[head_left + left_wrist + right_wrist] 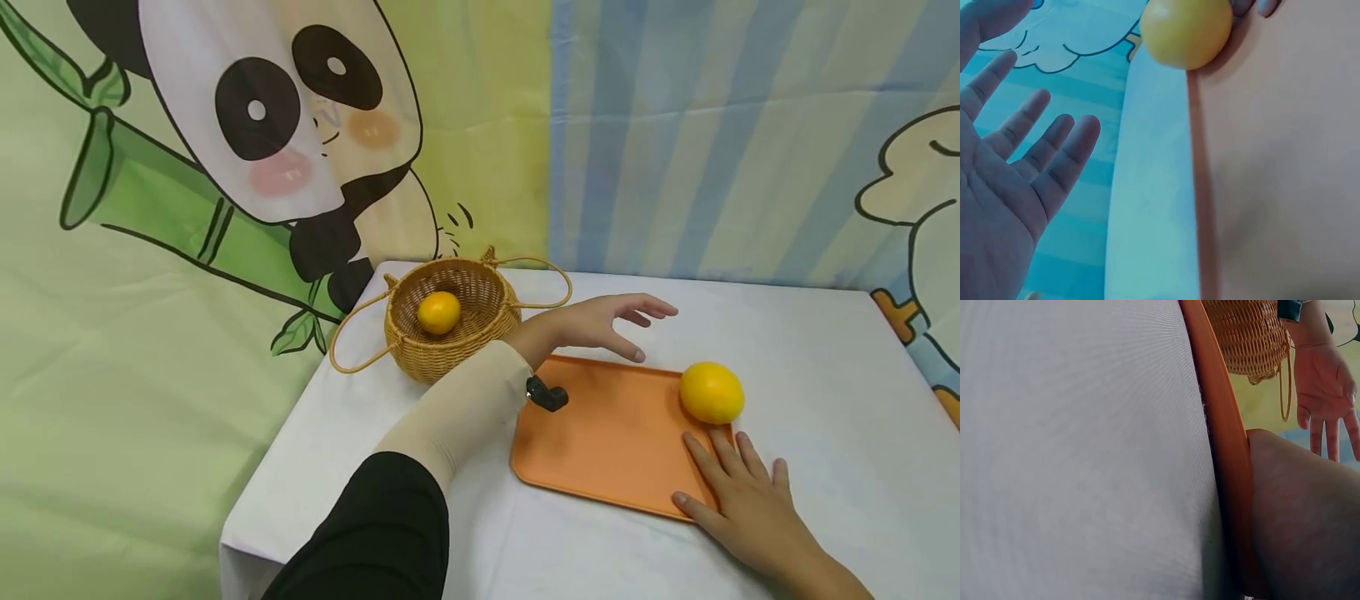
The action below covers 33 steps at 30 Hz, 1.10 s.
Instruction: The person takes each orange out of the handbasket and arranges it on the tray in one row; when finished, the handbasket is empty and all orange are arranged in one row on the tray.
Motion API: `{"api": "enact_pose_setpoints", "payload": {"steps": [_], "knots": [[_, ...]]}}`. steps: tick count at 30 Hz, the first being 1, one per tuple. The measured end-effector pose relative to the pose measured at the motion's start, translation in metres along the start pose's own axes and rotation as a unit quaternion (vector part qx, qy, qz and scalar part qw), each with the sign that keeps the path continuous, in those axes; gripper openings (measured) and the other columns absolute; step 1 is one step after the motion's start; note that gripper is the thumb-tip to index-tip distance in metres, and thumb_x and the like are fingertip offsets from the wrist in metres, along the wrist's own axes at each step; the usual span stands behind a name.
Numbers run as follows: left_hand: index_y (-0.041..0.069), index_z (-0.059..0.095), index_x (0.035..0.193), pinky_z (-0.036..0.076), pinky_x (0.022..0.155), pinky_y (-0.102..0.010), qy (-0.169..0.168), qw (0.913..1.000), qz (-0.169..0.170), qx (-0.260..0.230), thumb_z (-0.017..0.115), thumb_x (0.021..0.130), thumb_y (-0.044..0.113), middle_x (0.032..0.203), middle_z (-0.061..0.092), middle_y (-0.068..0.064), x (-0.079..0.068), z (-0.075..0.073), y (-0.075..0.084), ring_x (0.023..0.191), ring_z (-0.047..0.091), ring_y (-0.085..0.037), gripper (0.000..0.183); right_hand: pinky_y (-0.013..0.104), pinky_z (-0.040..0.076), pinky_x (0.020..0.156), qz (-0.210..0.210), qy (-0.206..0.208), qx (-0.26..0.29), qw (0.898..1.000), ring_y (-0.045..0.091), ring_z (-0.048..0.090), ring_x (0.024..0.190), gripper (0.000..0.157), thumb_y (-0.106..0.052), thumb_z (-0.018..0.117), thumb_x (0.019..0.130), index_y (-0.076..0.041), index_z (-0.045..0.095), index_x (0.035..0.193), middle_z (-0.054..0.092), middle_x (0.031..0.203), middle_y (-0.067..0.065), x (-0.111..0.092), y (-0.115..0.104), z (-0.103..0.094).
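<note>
Fingers (639, 302) of the left hand (588, 323) are spread, empty; those of the right hand (750, 510) splay on the tray (600, 442); yellow fruit (712, 392), at its far right corner, is best gripped by its sides

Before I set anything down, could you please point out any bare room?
The tray is bare between left sleeve and right hand; so is the tablecloth right of the tray's fruit. The tray's right edge and the basket's right side are crowded.
</note>
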<state>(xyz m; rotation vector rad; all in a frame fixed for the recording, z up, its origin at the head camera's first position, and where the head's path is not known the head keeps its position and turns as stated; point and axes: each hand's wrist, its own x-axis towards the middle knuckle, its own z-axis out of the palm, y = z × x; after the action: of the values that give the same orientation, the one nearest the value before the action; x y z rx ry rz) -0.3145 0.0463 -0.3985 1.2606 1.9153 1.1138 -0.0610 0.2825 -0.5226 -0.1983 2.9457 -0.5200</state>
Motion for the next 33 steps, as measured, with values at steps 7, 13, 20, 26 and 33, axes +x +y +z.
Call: {"api": "enact_pose_setpoints", "payload": {"steps": [7,13,20,26,33], "knots": [[0.019,0.049,0.16,0.046,0.11,-0.027,0.013,0.9998,-0.003,-0.012,0.086,0.091,0.016,0.16,0.048,0.008,-0.014,-0.014,0.005,0.139,0.048,-0.008,0.077,0.087,-0.02,0.103,-0.001,0.001,0.002,1.0,0.066,-0.002,0.153,0.101,-0.079,0.052,0.098,-0.009,0.032,0.168,0.012,0.171,0.036,0.0,0.001,0.001],[0.016,0.05,0.158,0.05,0.109,-0.033,0.013,0.9994,-0.007,-0.032,0.084,0.092,0.012,0.16,0.047,0.004,-0.026,-0.027,0.009,0.141,0.047,-0.008,0.074,0.087,-0.02,0.103,-0.003,0.002,0.002,1.0,0.065,-0.004,0.153,0.101,-0.079,0.052,0.098,-0.008,0.033,0.168,0.01,0.171,0.035,0.0,0.001,0.002],[0.009,0.049,0.157,0.054,0.105,-0.036,0.018,0.9982,-0.008,-0.056,0.08,0.093,0.007,0.161,0.046,-0.005,-0.045,-0.048,0.013,0.142,0.047,-0.013,0.071,0.085,-0.023,0.104,-0.012,0.008,0.001,1.0,0.063,-0.007,0.155,0.098,-0.076,0.052,0.1,-0.01,0.029,0.169,0.008,0.172,0.034,-0.002,0.003,0.003],[0.007,0.047,0.158,0.052,0.107,-0.037,0.007,0.9987,-0.008,-0.049,0.077,0.095,0.005,0.16,0.046,-0.007,-0.062,-0.069,0.016,0.143,0.048,-0.016,0.07,0.084,-0.024,0.103,-0.011,0.006,0.003,1.0,0.063,-0.008,0.154,0.098,-0.075,0.052,0.1,-0.01,0.029,0.169,0.008,0.172,0.034,-0.001,0.004,0.001],[0.004,0.048,0.153,0.053,0.107,-0.042,0.01,0.9958,-0.033,-0.085,0.075,0.094,0.001,0.157,0.049,-0.009,-0.085,-0.087,0.014,0.146,0.046,-0.028,0.064,0.085,-0.023,0.102,-0.006,0.002,0.004,1.0,0.064,-0.008,0.154,0.101,-0.077,0.052,0.099,-0.008,0.029,0.169,0.008,0.171,0.036,-0.001,0.003,0.001]]}}
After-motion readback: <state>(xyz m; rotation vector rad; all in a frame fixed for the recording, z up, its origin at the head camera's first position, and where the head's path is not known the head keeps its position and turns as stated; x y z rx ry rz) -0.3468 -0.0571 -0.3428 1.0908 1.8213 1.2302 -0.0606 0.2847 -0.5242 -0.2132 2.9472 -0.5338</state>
